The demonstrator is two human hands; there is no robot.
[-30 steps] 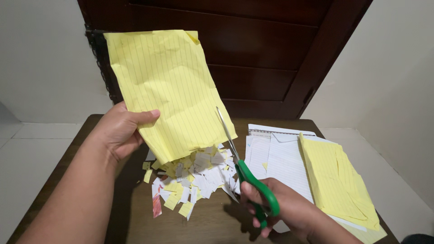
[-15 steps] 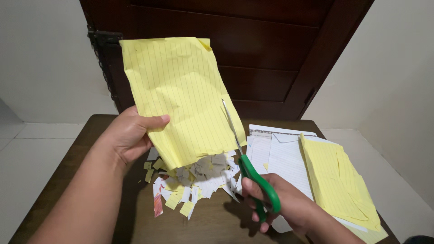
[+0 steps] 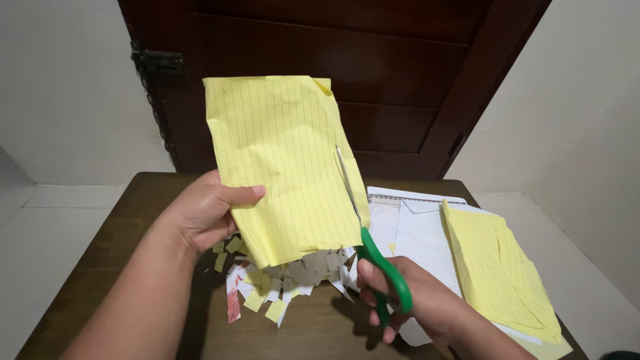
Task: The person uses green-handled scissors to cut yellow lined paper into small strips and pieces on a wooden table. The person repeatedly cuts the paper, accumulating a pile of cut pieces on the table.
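A creased yellow lined sheet [image 3: 287,160] stands nearly upright above a heap of paper scraps [image 3: 280,280] on the brown table [image 3: 120,227]. The left hand [image 3: 207,213] pinches its left edge, thumb in front. The right hand [image 3: 407,303], fingers curled through green-handled scissors [image 3: 373,253], has the blades at the sheet's right edge.

The left hand [image 3: 210,212] is held up, with the thumb pointing to the right and pressed down in a pinch, and the fingers are tucked behind. The left arm comes in long from the bottom left. The right hand [image 3: 408,303] is lower, with its fingers curled in a closed grip and the wrist bent inward.
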